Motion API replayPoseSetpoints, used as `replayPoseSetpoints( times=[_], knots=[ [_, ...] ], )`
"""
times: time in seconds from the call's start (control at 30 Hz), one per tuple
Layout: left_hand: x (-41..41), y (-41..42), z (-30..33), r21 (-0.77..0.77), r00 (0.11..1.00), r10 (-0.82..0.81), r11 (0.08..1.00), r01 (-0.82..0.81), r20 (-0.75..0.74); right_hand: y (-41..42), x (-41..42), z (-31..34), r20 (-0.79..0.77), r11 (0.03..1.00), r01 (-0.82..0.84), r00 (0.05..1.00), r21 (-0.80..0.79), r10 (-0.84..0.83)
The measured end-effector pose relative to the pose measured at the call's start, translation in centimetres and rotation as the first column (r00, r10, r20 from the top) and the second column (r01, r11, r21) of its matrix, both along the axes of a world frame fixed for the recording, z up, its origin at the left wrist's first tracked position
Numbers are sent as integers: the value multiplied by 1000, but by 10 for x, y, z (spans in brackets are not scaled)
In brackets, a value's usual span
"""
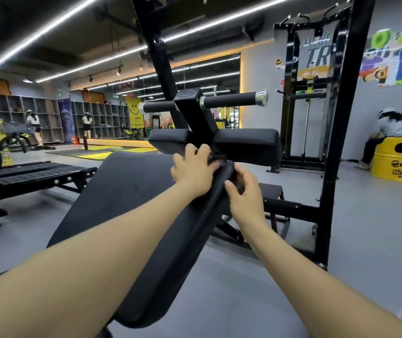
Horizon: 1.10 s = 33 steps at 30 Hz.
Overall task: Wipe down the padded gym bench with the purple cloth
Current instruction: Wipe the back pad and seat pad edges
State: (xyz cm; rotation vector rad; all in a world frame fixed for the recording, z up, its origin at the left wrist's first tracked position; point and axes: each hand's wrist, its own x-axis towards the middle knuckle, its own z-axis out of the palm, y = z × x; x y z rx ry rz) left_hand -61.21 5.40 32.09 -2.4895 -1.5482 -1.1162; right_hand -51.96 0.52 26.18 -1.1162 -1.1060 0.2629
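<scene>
A black padded gym bench (121, 203) slopes away from me through the middle of the view. My left hand (193, 170) lies on its far top corner, fingers curled over the purple cloth (219, 164), of which only a small sliver shows at the fingertips. My right hand (245, 191) grips the right edge of the pad just below that corner, thumb on top and fingers hidden under the rim. Both forearms reach forward over the pad.
A black machine post with padded roller handles (231, 99) and a cross pad (248, 140) stands right behind the bench top. A black upright (341, 132) rises at right. A flat bench (38, 174) is at left. A person sits on a yellow drum (400, 162) at right.
</scene>
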Motion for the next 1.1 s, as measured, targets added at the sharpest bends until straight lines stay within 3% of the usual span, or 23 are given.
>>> replayPoseSetpoints(
  times=[0.17,0.33,0.4,0.63,0.83,0.93,1.1],
  knots=[
    [-14,-25,-17,94,975,-194,974,204,-106,-1,-4,-3,-76,999,-36,997,-12,35],
    [-3,19,14,-95,1000,8,995,-7,18,-11,2,-1,25,991,-89,995,-104,92],
    [3,20,13,-65,997,69,996,-67,22,-13,5,1,22,984,-118,992,-130,122],
    [-23,-26,-31,79,993,-107,991,111,-47,-15,3,3,29,984,-133,990,-117,137],
    [-4,13,5,-45,999,35,998,-34,38,-14,1,3,44,982,-102,993,-161,110],
    [-4,11,-1,26,998,59,998,-60,18,-9,0,6,44,985,-65,996,-162,73],
    [-46,-25,-49,112,999,-32,993,35,-34,-3,-7,5,19,994,-11,1000,-112,13]
  ],
)
